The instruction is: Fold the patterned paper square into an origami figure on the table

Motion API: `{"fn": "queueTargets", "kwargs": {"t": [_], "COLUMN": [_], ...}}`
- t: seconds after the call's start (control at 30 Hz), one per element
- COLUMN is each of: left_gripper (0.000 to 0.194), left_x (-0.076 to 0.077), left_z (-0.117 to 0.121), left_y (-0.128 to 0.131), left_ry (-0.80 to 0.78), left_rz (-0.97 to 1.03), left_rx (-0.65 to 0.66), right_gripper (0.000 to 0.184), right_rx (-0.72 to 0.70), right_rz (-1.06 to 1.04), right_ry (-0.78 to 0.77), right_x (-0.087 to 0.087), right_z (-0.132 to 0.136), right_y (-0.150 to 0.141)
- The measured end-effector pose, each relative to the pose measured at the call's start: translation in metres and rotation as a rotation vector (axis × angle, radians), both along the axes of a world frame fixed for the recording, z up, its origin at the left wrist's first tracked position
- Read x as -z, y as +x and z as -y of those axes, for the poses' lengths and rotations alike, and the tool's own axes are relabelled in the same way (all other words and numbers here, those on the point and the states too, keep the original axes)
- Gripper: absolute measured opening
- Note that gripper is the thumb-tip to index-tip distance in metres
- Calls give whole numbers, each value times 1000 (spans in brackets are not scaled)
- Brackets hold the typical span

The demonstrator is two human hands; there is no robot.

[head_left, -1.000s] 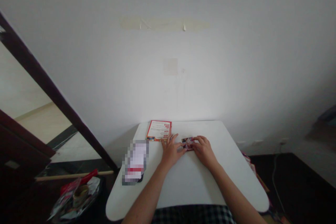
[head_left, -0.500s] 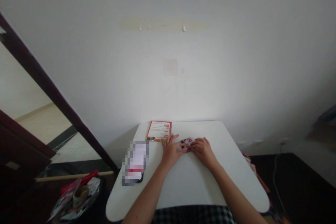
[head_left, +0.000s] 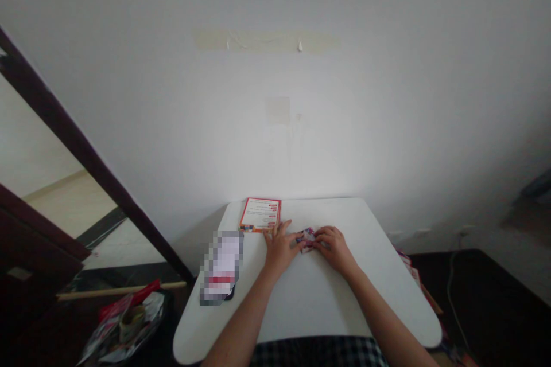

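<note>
Pinching a small red-and-white paper [head_left: 307, 239] on the worktop [head_left: 310, 298], left hand [head_left: 280, 249] spread, right hand [head_left: 334, 249] curled tight.

White wall [head_left: 387, 97] — dark door frame [head_left: 88, 152]

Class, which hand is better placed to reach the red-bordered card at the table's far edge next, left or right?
Left, probably: the left hand lies beside the red-bordered card, while the right hand sits beyond the small folded print between them.
</note>
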State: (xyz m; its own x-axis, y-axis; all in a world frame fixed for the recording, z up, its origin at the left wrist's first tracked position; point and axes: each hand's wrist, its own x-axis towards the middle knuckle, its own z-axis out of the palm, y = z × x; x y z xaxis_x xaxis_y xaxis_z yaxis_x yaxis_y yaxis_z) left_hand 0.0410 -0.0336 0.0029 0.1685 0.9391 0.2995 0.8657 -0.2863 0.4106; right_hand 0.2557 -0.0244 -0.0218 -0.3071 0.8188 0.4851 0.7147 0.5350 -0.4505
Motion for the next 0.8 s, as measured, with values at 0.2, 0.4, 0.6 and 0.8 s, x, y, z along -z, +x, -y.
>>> {"fn": "queueTargets", "kwargs": {"t": [0.2,0.4,0.6,0.8], "left_gripper": [25,22,21,20], "left_x": [-3,-1,-3,-4], "left_z": [-1,-3,-3,-4], "left_y": [5,7,8,10], "left_ry": [-22,-11,-11,-20], "left_rz": [-22,-48,-38,-50], "left_rx": [-36,-56,-54,-60], "right_gripper": [19,16,13,11], "right_rx": [119,190,236,246], "right_rz": [34,104,167,191], "right_ry": [-7,-25,-38,-39], "right_x": [3,1,-1,-2], "right_z": [0,1,2,2], "right_y": [-2,-7,-12,-14]}}
